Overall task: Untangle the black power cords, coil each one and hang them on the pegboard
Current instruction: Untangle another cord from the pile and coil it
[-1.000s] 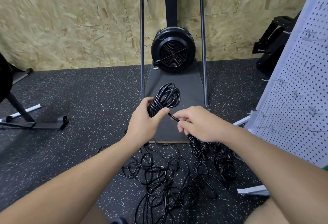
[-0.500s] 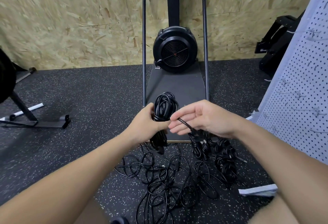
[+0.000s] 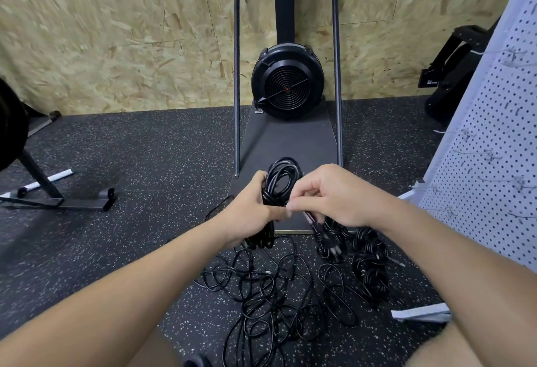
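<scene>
My left hand (image 3: 251, 215) grips a coiled black power cord (image 3: 282, 179) around its middle, loops standing up above my fingers. My right hand (image 3: 334, 195) pinches the free end of that cord right beside the coil, at my left thumb. On the floor below lies a tangle of loose black cords (image 3: 270, 291). Two wound cord bundles (image 3: 370, 262) lie to its right. The white pegboard (image 3: 494, 145) with metal hooks leans at the right edge.
A black fan machine (image 3: 287, 87) on a dark platform with a metal frame stands straight ahead against the chipboard wall. A black equipment stand (image 3: 55, 192) sits at the left, another black frame (image 3: 453, 64) at the far right. The floor is speckled black rubber.
My right hand has risen and brought the cord's free end across the coil's waist. The coil now stands more upright in my left hand.
</scene>
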Motion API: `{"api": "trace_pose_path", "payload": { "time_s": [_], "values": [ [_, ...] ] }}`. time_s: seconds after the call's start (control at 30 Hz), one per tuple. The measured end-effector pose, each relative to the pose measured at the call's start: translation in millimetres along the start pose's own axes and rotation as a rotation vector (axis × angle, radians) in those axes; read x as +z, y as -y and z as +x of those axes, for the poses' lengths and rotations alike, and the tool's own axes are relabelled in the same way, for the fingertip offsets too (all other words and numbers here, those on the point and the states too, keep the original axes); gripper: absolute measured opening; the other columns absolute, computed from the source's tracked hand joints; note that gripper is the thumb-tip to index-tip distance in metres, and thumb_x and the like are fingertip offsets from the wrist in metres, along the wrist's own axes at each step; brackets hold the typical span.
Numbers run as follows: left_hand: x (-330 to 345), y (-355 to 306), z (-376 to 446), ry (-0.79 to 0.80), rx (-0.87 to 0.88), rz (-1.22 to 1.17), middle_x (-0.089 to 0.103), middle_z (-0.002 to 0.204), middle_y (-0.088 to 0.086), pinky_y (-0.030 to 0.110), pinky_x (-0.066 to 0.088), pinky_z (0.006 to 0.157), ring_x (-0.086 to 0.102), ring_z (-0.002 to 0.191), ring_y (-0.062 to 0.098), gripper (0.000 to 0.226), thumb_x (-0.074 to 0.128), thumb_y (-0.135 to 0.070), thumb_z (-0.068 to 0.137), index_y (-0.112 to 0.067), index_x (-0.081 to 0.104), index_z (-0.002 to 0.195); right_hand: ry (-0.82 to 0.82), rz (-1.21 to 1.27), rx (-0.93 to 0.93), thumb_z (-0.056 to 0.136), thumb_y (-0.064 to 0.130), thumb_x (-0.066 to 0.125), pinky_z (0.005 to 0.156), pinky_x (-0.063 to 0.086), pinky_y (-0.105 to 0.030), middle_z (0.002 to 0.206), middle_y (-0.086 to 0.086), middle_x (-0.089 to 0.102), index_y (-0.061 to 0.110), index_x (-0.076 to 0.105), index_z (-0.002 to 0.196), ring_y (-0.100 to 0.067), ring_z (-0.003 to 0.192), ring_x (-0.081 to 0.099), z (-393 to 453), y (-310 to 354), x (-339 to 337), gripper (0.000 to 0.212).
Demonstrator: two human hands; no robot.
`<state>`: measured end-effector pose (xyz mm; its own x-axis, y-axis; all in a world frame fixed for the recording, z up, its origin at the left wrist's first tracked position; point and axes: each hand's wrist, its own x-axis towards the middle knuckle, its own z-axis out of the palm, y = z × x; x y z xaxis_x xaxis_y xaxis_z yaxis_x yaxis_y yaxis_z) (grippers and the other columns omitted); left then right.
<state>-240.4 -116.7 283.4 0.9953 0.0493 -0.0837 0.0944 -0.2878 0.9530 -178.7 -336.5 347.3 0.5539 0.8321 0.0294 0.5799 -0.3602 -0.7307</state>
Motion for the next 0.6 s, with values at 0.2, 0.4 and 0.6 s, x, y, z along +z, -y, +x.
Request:
{"api": "trace_pose_path", "payload": {
  "time_s": [0.2, 0.4, 0.6],
  "values": [
    [-3.6, -1.4, 3.1, -0.010, -0.049, -0.128, 0.072, 0.087, 0.007, 0.048, 0.056, 0.075, 0.064, 0.076, 0.023, 0.068, 0.090, -0.019, 0.080, -0.010, 0.044, 0.129, 0.046, 0.398, 0.023, 0.105, 0.001, 0.068, 0.096, 0.065, -0.045, 0.100, -0.016, 0.083, 0.002, 0.074, 0.120, -0.033, 0.104, 0.081, -1.5, -5.8, -10.3, 0.017],
    [3.5, 0.2, 2.1, 0.000, -0.023, -0.109, 0.070, 0.097, 0.007, 0.035, 0.053, 0.063, 0.065, 0.072, 0.020, 0.061, 0.092, -0.022, 0.088, -0.010, 0.047, 0.127, -0.138, 0.141, -0.002, 0.104, 0.029, 0.075, 0.063, 0.056, -0.034, 0.068, -0.007, 0.075, 0.014, 0.076, 0.089, -0.021, 0.057, 0.068, 3.7, -3.0, -3.7, 0.022],
    [1.5, -0.2, 9.9, -0.112, 0.025, -0.149, 0.076, 0.102, 0.007, 0.040, 0.058, 0.075, 0.069, 0.087, 0.022, 0.060, 0.089, -0.040, 0.091, -0.011, 0.054, 0.130, -0.223, 0.110, 0.026, 0.110, 0.048, 0.061, 0.055, 0.032, -0.032, 0.057, 0.000, 0.046, 0.029, 0.066, 0.073, -0.019, 0.052, 0.035, 4.5, -8.4, -5.5, 0.042]
  ]
}}
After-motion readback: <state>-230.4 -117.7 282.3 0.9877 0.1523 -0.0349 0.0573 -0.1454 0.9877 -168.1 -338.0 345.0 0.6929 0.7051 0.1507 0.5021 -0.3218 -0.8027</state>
